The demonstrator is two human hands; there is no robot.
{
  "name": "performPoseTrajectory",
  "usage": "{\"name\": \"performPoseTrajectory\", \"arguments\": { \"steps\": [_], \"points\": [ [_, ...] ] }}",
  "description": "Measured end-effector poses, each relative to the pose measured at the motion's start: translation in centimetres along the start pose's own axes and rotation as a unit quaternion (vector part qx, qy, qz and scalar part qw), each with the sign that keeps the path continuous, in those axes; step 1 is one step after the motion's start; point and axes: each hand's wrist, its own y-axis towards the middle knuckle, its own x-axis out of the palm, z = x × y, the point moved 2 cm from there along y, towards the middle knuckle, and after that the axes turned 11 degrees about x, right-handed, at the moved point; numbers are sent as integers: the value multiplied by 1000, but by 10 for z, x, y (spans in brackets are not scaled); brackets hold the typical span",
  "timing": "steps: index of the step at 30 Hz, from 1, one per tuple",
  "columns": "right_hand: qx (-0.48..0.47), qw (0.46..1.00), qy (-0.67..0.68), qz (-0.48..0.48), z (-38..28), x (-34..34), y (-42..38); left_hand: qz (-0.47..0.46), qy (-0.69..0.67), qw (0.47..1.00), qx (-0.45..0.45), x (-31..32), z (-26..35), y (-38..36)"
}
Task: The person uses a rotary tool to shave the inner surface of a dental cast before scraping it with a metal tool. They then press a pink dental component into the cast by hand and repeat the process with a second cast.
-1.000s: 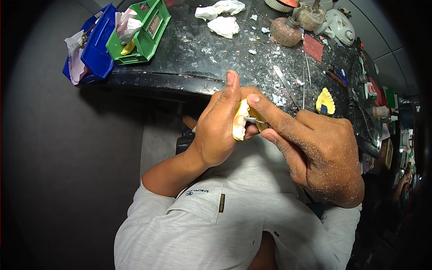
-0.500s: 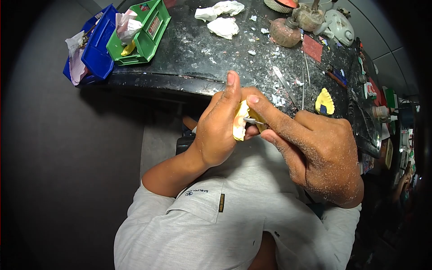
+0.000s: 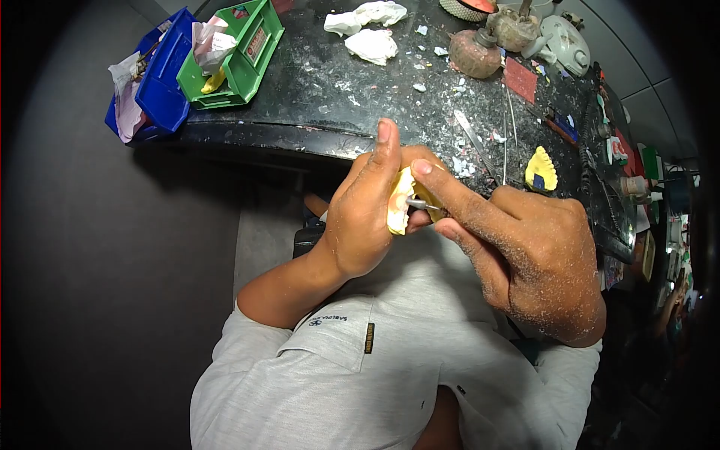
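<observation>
My left hand [image 3: 364, 210] is closed around a yellow dental cast [image 3: 399, 214], its thumb pointing up. My right hand [image 3: 529, 251], dusted with pale grains, grips a rotary handpiece; only its metal bur [image 3: 417, 202] and thin shank show, while the body is hidden behind the fingers. The bur's tip meets the inner side of the cast, or lies very near it. My right index fingertip rests by the cast's upper edge. On the bench to the right lies another yellow dental cast [image 3: 541, 169] with a dark blue patch.
The black bench [image 3: 300, 112] is strewn with white scraps. A green bin [image 3: 251, 71] and a blue bin [image 3: 161, 90] stand at its left. Crumpled white tissue [image 3: 373, 46] lies at the back, near a dusty round jar [image 3: 475, 54]. A metal knife [image 3: 472, 139] lies beyond my hands.
Both hands keep almost the same pose; the cast and bur show at most a very slight shift. Nothing has been picked up or let go.
</observation>
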Motion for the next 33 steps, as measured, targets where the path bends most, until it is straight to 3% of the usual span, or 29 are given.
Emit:
{"name": "performPoseTrajectory", "arguments": {
  "steps": [33],
  "points": [
    [-4,1000,0,-14,-1,-5,1,18,10,1000,-2,1,-2,-1]
  ]
}}
